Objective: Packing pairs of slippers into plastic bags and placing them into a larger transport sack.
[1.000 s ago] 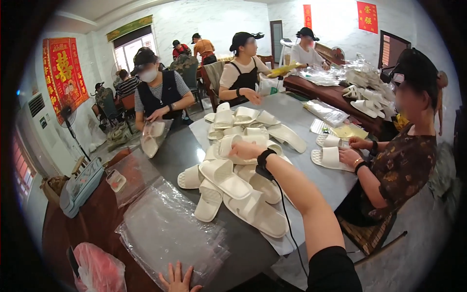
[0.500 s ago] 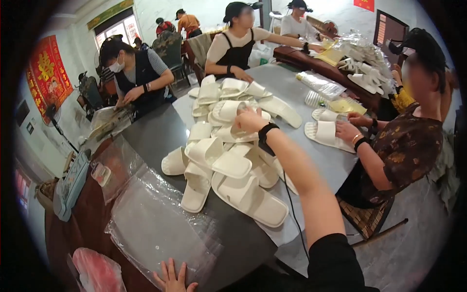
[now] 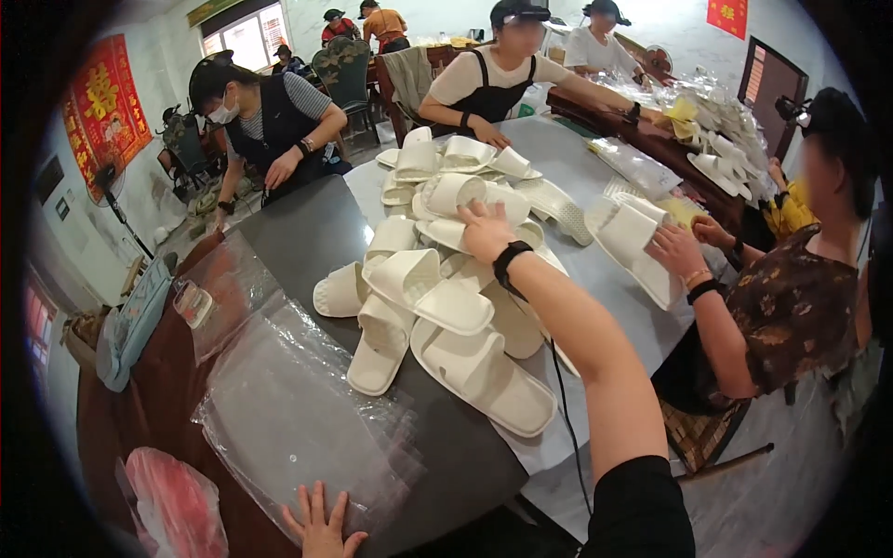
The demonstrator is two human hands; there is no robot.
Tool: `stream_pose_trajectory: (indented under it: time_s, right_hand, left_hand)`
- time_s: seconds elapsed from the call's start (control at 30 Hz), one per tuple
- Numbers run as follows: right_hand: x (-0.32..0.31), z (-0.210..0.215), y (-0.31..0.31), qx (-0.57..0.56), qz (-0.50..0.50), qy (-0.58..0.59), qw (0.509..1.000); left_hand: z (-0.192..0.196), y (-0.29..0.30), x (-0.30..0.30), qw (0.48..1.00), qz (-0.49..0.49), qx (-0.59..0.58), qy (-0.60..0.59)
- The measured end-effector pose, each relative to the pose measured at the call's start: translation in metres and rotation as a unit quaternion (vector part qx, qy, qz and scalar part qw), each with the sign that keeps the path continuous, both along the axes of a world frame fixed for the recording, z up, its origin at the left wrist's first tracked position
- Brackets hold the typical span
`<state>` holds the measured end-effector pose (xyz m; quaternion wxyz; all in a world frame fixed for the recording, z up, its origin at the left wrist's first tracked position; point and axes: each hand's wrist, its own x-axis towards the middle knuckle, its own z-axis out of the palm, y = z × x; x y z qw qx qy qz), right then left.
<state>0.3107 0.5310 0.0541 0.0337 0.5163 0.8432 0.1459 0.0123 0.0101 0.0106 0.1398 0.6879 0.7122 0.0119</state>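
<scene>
A heap of white slippers [image 3: 458, 367] with open toes and ribbed insoles covers the middle of the table. My right hand [image 3: 490, 234] reaches into the heap's upper part. Its fingers are spread and rest on a white slipper [image 3: 455, 193] or one beside it; the exact contact is hard to make out. Near the table's front edge, my left hand [image 3: 321, 525] lies flat, fingers apart, on a stack of clear plastic bags [image 3: 288, 409]. Part of that hand is cut off by the lower edge.
At the right, a co-worker's hands [image 3: 684, 251] hold a pair of white slippers [image 3: 628, 237]. Other people work across the table. A red plastic bundle [image 3: 175, 502] lies at the lower left. A black cable [image 3: 569, 400] runs down beside my right forearm.
My right hand's fingers have opened out over the slippers, where they were bunched before. The co-worker at the right has lifted and tilted the slippers. My left hand stays on the bags.
</scene>
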Motion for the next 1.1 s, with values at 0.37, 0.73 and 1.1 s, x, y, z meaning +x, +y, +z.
stream_pose_trajectory:
  time_s: [0.37, 0.73, 1.1]
  right_hand:
    - [0.067, 0.086, -0.156, 0.073, 0.066, 0.078, 0.992]
    - [0.110, -0.027, -0.202, -0.203, 0.141, 0.313, 0.917]
    - [0.067, -0.072, -0.200, -0.093, 0.116, 0.354, 0.923]
  left_hand:
    - [-0.011, 0.006, -0.006, 0.999, -0.020, 0.048, 0.008]
    - [-0.027, 0.005, -0.011, 0.999, -0.008, 0.023, 0.024]
    - [-0.015, 0.004, -0.005, 0.994, -0.005, 0.112, 0.017]
